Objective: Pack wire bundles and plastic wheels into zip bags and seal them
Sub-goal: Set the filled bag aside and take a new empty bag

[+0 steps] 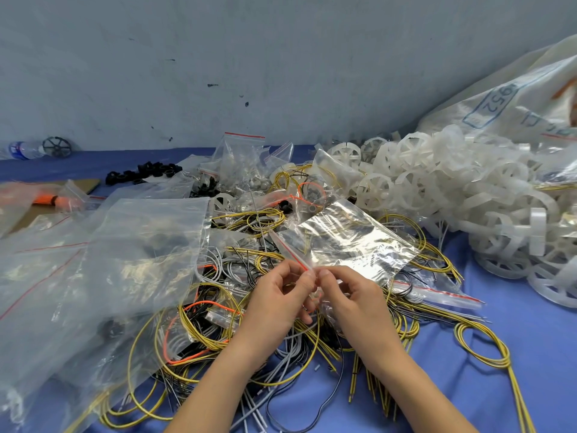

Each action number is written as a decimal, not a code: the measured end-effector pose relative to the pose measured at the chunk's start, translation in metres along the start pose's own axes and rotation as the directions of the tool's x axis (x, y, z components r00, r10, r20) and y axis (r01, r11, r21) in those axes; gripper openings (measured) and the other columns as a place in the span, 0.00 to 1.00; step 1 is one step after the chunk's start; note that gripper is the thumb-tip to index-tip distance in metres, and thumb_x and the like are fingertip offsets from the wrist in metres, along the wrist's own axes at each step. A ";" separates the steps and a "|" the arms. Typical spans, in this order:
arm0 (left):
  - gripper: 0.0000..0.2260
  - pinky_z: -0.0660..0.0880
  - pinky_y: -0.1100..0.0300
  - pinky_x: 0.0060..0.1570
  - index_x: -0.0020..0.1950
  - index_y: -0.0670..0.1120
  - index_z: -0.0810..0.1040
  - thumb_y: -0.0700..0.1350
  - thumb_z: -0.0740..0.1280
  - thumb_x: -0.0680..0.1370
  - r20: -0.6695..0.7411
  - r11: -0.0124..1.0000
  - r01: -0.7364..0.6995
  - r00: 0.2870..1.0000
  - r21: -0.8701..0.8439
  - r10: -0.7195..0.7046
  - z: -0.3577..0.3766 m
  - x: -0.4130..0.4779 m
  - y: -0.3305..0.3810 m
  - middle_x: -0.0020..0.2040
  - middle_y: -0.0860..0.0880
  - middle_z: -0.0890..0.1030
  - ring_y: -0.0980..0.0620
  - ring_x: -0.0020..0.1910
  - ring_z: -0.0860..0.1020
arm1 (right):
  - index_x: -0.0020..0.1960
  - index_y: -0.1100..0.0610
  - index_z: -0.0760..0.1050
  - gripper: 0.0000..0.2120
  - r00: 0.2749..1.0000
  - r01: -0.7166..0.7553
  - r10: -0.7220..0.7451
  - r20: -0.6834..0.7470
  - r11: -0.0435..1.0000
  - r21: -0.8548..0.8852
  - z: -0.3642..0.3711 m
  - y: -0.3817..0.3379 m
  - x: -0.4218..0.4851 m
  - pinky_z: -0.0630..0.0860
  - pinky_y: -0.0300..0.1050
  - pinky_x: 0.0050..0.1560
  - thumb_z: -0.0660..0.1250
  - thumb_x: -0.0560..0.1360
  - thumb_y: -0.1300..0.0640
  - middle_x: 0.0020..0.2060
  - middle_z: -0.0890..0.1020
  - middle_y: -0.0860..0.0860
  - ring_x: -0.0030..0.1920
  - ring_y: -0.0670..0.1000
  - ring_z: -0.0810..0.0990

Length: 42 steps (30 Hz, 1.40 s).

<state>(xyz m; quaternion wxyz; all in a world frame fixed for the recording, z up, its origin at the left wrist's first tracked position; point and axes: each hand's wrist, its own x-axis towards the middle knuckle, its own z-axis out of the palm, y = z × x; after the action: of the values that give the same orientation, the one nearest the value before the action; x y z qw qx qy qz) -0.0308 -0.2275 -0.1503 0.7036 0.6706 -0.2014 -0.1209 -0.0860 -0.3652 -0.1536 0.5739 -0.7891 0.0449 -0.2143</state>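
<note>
Centrally, the zip bag (352, 242) is pinched at its red-lined mouth by left hand (276, 296) and right hand (351, 295), both grips clamped; held over wire bundles (215, 339), its body extends up-right, toward plastic wheels (437, 189) nearer the right hand.

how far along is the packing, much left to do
Done: a few zip bags at the back look filled. In hand: the left hand and right hand pinch the mouth of a clear bag that looks empty. Left: most of it, since a tangle of loose wires and a big heap of white wheels lie unbagged.
</note>
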 end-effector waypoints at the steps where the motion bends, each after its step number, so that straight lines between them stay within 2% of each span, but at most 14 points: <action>1: 0.05 0.76 0.60 0.29 0.47 0.45 0.79 0.45 0.67 0.80 0.003 1.000 0.004 1.000 -0.001 -0.004 0.000 0.000 0.000 0.37 0.47 0.79 0.49 0.32 0.76 | 0.48 0.46 0.83 0.08 1.000 -0.016 0.016 -0.002 1.000 0.019 0.000 -0.001 0.000 0.70 0.33 0.31 0.66 0.80 0.52 0.35 0.83 0.45 0.31 0.42 0.79; 5: 0.05 0.76 0.59 0.29 0.47 0.45 0.79 0.46 0.68 0.80 0.009 1.000 0.020 1.000 0.011 -0.020 0.001 0.001 0.000 0.36 0.47 0.79 0.46 0.31 0.75 | 0.47 0.48 0.83 0.07 0.999 -0.045 0.045 -0.023 0.998 0.033 0.000 -0.002 0.000 0.68 0.31 0.30 0.67 0.79 0.53 0.32 0.82 0.43 0.29 0.42 0.78; 9: 0.09 0.75 0.58 0.29 0.48 0.41 0.78 0.47 0.68 0.77 -0.016 1.000 0.019 1.000 0.025 -0.019 0.001 0.001 0.000 0.36 0.47 0.79 0.46 0.31 0.76 | 0.46 0.49 0.83 0.06 0.998 -0.060 0.061 -0.023 0.997 0.044 0.001 -0.002 0.001 0.70 0.35 0.32 0.68 0.79 0.53 0.33 0.83 0.43 0.30 0.43 0.79; 14: 0.06 0.75 0.60 0.30 0.49 0.41 0.77 0.43 0.64 0.81 0.005 0.996 0.034 0.999 0.079 -0.034 0.001 0.000 0.000 0.33 0.48 0.79 0.49 0.30 0.76 | 0.44 0.48 0.82 0.05 0.998 -0.060 0.058 0.039 0.997 0.057 -0.002 -0.001 0.002 0.68 0.39 0.32 0.70 0.78 0.52 0.26 0.78 0.41 0.25 0.43 0.74; 20: 0.09 0.75 0.61 0.30 0.48 0.49 0.79 0.49 0.61 0.82 -0.024 0.988 0.030 0.999 0.148 -0.027 0.004 -0.003 0.001 0.33 0.45 0.80 0.50 0.27 0.77 | 0.43 0.47 0.81 0.05 1.000 0.001 -0.002 -0.014 1.000 -0.020 0.001 -0.004 -0.003 0.71 0.37 0.33 0.71 0.77 0.52 0.32 0.82 0.43 0.30 0.44 0.79; 24: 0.09 0.75 0.58 0.31 0.49 0.47 0.79 0.48 0.62 0.82 -0.025 0.990 0.032 0.999 0.140 -0.029 0.005 -0.002 0.001 0.37 0.40 0.81 0.48 0.29 0.78 | 0.42 0.47 0.80 0.05 0.999 -0.011 0.010 -0.049 0.999 -0.034 0.002 -0.003 -0.002 0.72 0.39 0.34 0.71 0.77 0.51 0.34 0.83 0.44 0.31 0.45 0.79; 29: 0.09 0.75 0.60 0.31 0.48 0.45 0.79 0.48 0.62 0.81 -0.035 0.986 0.044 0.999 0.162 -0.039 0.004 -0.003 0.002 0.31 0.45 0.80 0.49 0.27 0.78 | 0.41 0.47 0.79 0.05 0.996 0.007 -0.014 -0.086 0.996 -0.085 0.005 -0.002 -0.003 0.74 0.41 0.33 0.70 0.76 0.50 0.36 0.83 0.44 0.34 0.46 0.81; 34: 0.09 0.76 0.54 0.31 0.47 0.42 0.78 0.47 0.64 0.80 -0.058 0.982 0.050 0.997 0.181 -0.041 0.006 -0.002 0.002 0.30 0.45 0.79 0.48 0.27 0.78 | 0.40 0.48 0.78 0.06 0.992 0.018 -0.035 -0.124 0.991 -0.132 0.008 -0.001 -0.004 0.76 0.44 0.35 0.70 0.76 0.51 0.36 0.82 0.43 0.36 0.45 0.82; 42: 0.10 0.77 0.52 0.31 0.47 0.42 0.78 0.49 0.64 0.78 -0.069 0.980 0.066 0.996 0.187 -0.054 0.007 -0.002 0.003 0.30 0.45 0.79 0.46 0.28 0.78 | 0.39 0.48 0.77 0.07 0.985 0.053 -0.085 -0.150 0.978 -0.204 0.010 0.000 -0.005 0.75 0.45 0.38 0.70 0.76 0.51 0.37 0.81 0.43 0.37 0.44 0.81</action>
<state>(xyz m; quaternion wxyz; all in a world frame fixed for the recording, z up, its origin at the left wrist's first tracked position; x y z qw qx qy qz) -0.0357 -0.2327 -0.1474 0.6389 0.7436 -0.1693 -0.1009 -0.0866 -0.3547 -0.1576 0.4789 -0.8241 0.0841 -0.2904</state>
